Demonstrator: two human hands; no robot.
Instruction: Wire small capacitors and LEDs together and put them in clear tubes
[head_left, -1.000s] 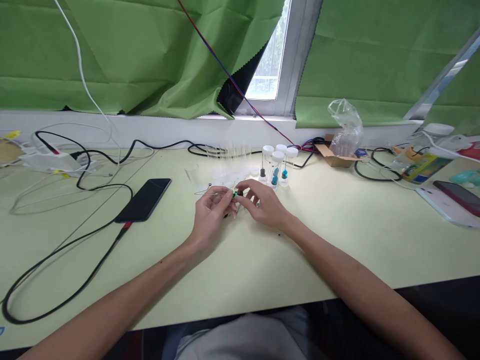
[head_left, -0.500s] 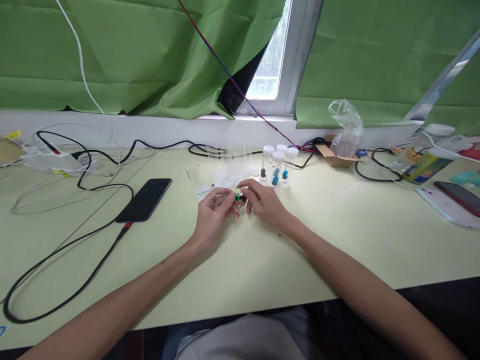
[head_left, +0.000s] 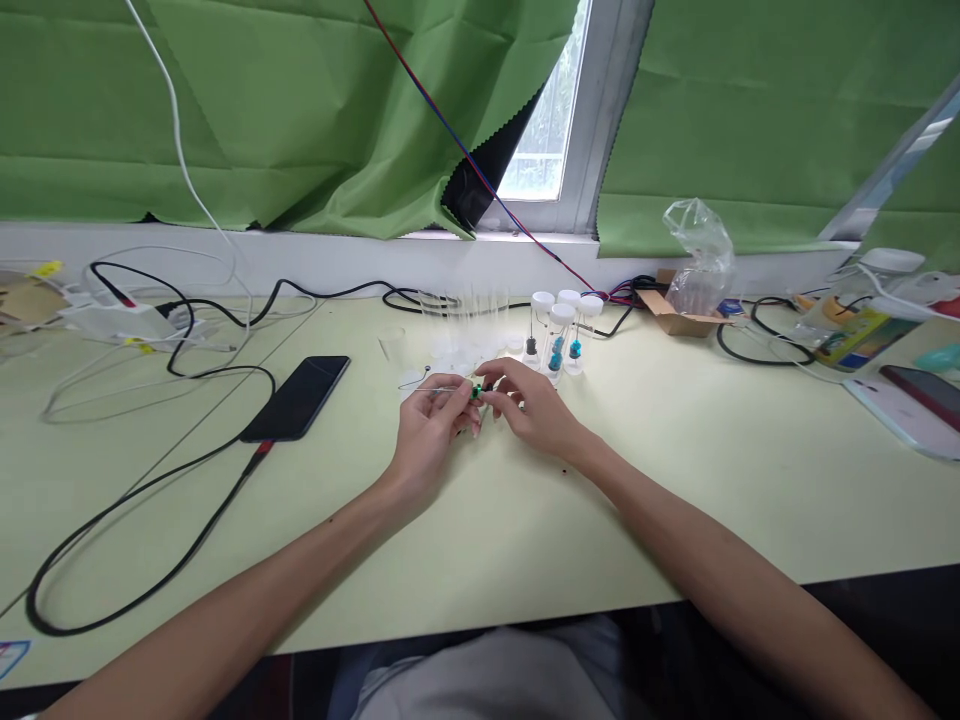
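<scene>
Pinching small green-and-black piece (head_left: 477, 391) between left hand (head_left: 431, 425) and right hand (head_left: 538, 405), held over tabletop (head_left: 465, 560) about mid-width, somewhere between back edge and front edge. Gripping narrowly with left hand, thumb and forefinger closed on green end, other fingers curled underneath. Gripping narrowly with right hand too, at darker end, thumb and forefinger nearly meeting; can't tell exact contact, too small and partly covered. Also showing thin wire (head_left: 412, 388) sticking out leftward from left-hand fingers, near small round dark tip (head_left: 427, 369); can't tell whether tip belongs to same wire. Seeing four white-capped vials (head_left: 562, 316) standing upright just behind right hand, with dark and blue bits inside. Seeing clear tubes (head_left: 469, 325), blurry, behind left hand toward back edge, plus clear cup (head_left: 391, 346) just left of those. Marking tiny dark speck (head_left: 564, 471) on tabletop near right wrist, front-edge side. Logging black phone (head_left: 304, 395) left of hands, lying flat, plugged into black cable (head_left: 225, 510) with red collar (head_left: 264, 447), looping down close to front edge. Logging white plug block (head_left: 124, 320) farther left by back edge. Adding cardboard box (head_left: 686, 323) by back edge, right of vials, with clear plastic bag (head_left: 701, 265) in or on it, can't tell which. Adding pale phone (head_left: 874, 405) and dark red phone (head_left: 926, 395) at far right, overlapping in view.
</scene>
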